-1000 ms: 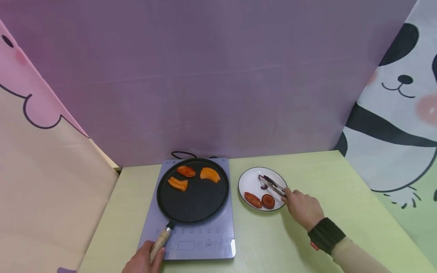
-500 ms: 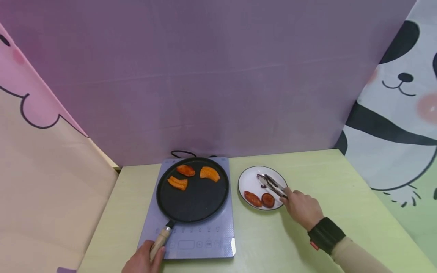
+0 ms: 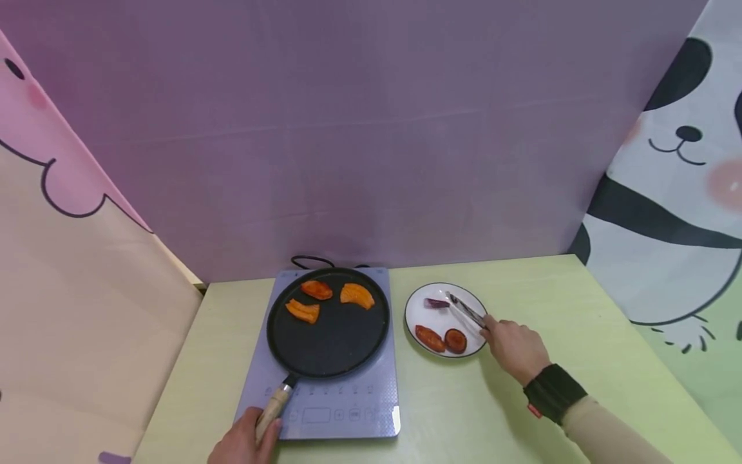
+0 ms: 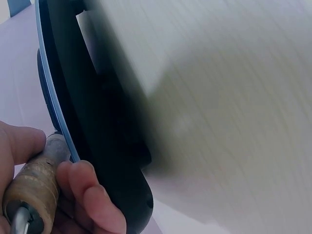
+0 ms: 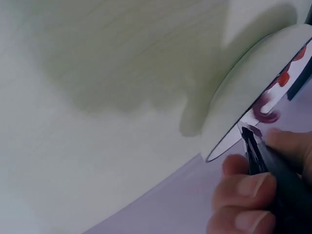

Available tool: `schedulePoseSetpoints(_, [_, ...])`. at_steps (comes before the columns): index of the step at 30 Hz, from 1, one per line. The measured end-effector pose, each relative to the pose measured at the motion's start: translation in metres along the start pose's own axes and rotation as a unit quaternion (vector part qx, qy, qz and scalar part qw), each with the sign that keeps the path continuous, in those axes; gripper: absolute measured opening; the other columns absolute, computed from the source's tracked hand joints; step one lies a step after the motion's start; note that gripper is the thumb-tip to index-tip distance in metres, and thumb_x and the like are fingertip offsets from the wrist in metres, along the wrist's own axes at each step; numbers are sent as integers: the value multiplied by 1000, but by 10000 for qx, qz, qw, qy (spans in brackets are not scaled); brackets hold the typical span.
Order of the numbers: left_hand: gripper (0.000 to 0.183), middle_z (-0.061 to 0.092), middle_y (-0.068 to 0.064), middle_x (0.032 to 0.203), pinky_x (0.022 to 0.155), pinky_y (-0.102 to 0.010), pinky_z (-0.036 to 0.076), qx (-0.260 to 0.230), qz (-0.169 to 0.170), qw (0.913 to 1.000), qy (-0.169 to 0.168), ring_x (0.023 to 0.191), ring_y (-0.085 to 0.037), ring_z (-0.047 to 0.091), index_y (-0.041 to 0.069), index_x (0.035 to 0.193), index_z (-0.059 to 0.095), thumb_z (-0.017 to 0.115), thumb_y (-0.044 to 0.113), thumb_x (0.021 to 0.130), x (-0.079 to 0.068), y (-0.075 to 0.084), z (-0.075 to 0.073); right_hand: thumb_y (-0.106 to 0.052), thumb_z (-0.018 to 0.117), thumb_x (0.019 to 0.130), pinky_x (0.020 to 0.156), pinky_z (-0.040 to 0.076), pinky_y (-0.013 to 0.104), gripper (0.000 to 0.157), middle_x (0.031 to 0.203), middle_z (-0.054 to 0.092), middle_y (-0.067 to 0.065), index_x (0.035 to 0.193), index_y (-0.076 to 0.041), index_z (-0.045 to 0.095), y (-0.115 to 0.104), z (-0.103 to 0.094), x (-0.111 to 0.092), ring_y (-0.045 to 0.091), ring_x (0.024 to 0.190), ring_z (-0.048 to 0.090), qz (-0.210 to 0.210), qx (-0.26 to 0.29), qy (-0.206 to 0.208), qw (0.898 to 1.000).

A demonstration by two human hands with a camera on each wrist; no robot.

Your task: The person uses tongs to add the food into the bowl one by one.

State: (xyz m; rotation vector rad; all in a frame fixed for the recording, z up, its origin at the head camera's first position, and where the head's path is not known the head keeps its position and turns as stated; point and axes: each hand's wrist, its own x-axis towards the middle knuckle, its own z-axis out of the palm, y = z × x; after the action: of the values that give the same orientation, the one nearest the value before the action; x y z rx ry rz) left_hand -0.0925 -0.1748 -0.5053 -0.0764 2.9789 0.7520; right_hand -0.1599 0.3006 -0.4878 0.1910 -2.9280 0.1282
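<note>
My left hand [image 3: 240,440] grips the wooden handle [image 3: 275,404] of a flat black frying pan [image 3: 342,345] that sits on an induction cooktop [image 3: 379,403]. Two orange curved slices and a redder oval piece [image 3: 316,289] lie in the pan's far half. Over the right side of a white plate [image 3: 426,322], my right hand [image 3: 516,348] holds metal tongs [image 3: 468,311], tips close together. Just left of those tips lies a dark purple piece of food [image 3: 436,303], which looks curled in the right wrist view. A reddish oval piece [image 3: 429,338] and a round brown one [image 3: 455,341] lie along the near rim.
A black cable [image 3: 311,260] loops behind the cooktop at the wall. The pale table [image 3: 464,412] runs back to a purple backdrop [image 3: 371,161]. On the right hangs a panda-print sheet [image 3: 666,258], with a pink and cream one on the left.
The tongs' arms have come together and their tips moved slightly right, off the purple piece, which now shows whole on the plate. My left hand and the pan stay in place.
</note>
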Motion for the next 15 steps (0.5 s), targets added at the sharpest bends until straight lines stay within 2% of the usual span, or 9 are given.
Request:
schedulePoseSetpoints(7, [30,42,1,56,43,-34,33,0,45,10000,58,47,-13,39,8,86,53,60,38,83,1,0,0,-31,59,85,37,34,38,28,64,54,6,102,-9,54,6,2,-4,20,46,44,66,235,89,9997])
schedulePoseSetpoints(12, [31,41,1,56,43,-34,33,-30,35,10000,73,47,-13,39,8,86,53,59,38,83,1,0,-1,-37,59,84,37,31,34,31,63,48,2,100,-11,53,4,2,1,16,47,39,-24,230,-101,9997])
schedulePoseSetpoints(15, [30,41,1,55,43,-33,33,-78,66,9999,87,47,-13,39,8,86,53,59,37,83,0,1,0,-38,60,84,38,32,35,30,63,49,3,98,-12,54,4,5,4,16,48,40,-55,252,-162,9995])
